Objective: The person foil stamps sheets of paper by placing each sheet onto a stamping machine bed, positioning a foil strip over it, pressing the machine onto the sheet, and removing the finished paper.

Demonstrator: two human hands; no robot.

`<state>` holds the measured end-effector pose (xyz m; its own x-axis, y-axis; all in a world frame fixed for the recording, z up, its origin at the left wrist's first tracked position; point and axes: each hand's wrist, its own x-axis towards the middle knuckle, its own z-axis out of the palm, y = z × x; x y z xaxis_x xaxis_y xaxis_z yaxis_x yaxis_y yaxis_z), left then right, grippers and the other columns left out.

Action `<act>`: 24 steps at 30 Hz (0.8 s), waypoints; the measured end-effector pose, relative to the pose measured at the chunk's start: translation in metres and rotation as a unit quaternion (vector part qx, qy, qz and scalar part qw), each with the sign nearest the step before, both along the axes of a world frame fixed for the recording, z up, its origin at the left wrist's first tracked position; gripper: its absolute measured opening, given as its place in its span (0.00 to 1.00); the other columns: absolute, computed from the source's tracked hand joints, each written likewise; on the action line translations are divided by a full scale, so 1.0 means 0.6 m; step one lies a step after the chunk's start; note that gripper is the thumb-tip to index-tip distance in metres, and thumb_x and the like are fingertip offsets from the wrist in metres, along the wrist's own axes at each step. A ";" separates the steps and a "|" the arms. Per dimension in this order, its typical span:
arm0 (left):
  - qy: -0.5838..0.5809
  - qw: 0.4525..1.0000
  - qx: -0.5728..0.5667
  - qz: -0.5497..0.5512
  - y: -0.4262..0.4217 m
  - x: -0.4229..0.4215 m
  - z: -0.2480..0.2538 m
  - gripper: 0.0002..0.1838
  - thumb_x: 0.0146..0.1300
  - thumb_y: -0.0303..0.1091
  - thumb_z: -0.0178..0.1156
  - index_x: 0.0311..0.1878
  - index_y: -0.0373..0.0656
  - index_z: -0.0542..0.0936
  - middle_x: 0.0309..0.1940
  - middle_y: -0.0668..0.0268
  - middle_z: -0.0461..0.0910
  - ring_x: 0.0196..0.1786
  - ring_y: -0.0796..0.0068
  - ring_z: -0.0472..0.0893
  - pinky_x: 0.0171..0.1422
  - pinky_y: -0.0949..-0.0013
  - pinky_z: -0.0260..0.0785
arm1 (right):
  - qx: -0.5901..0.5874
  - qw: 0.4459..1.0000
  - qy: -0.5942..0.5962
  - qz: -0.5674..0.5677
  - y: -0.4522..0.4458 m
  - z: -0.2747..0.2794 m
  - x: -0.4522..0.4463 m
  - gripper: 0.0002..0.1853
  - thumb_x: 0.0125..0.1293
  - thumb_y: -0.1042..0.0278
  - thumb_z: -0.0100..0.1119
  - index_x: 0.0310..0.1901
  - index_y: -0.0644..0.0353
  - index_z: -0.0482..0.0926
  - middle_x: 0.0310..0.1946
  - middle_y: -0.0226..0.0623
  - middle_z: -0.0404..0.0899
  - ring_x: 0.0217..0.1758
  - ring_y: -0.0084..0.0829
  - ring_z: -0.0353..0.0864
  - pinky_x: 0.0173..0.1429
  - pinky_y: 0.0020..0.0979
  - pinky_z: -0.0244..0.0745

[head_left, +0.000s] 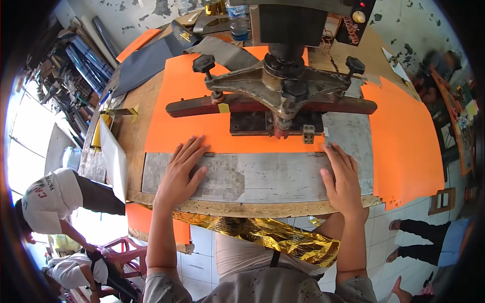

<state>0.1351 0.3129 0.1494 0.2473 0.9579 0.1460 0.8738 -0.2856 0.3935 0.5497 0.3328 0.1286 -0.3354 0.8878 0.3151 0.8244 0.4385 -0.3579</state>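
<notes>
My left hand [183,172] lies flat on the grey metal plate [252,177], fingers stretched out, fingertips over the near edge of a large orange sheet [182,131]. On the other side my right hand [344,178] also rests on the plate with fingers extended, its fingertips by the sheet's near right corner. Neither hand grips anything. Above the sheet stands a heavy press [278,86] with a dark bar across it and a black block [252,123] low over the sheet. Whether the block touches the sheet I cannot tell.
A stack of orange sheets [404,146] lies at the right. Crumpled gold foil [262,235] hangs below the table's front edge [252,207]. A water bottle [238,22] and dark sheets [146,65] are at the back. Other people [81,272] are at left and right.
</notes>
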 end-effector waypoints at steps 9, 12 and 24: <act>0.011 1.000 0.006 0.003 0.002 0.004 -0.003 0.29 0.72 0.42 0.60 0.74 0.43 0.75 0.81 0.56 0.65 0.85 0.52 0.58 0.89 0.45 0.45 | -0.008 1.000 -0.001 -0.010 0.001 0.000 -0.001 0.28 0.79 0.59 0.55 0.77 0.56 0.68 0.70 0.44 0.77 0.80 0.44 0.67 0.81 0.53 0.59; 0.007 1.000 0.013 0.008 -0.003 0.009 0.002 0.29 0.71 0.42 0.61 0.73 0.43 0.76 0.80 0.56 0.67 0.84 0.51 0.60 0.88 0.45 0.46 | -0.007 1.000 0.000 -0.008 0.001 0.000 -0.003 0.28 0.79 0.60 0.56 0.77 0.55 0.68 0.70 0.43 0.77 0.80 0.45 0.67 0.80 0.53 0.59; 0.021 0.999 0.020 0.031 -0.004 0.021 -0.001 0.30 0.67 0.41 0.64 0.71 0.39 0.78 0.80 0.55 0.67 0.83 0.49 0.61 0.88 0.46 0.48 | 0.008 1.000 -0.018 0.015 0.003 -0.003 0.005 0.30 0.80 0.57 0.55 0.77 0.60 0.66 0.73 0.42 0.74 0.80 0.47 0.67 0.80 0.54 0.59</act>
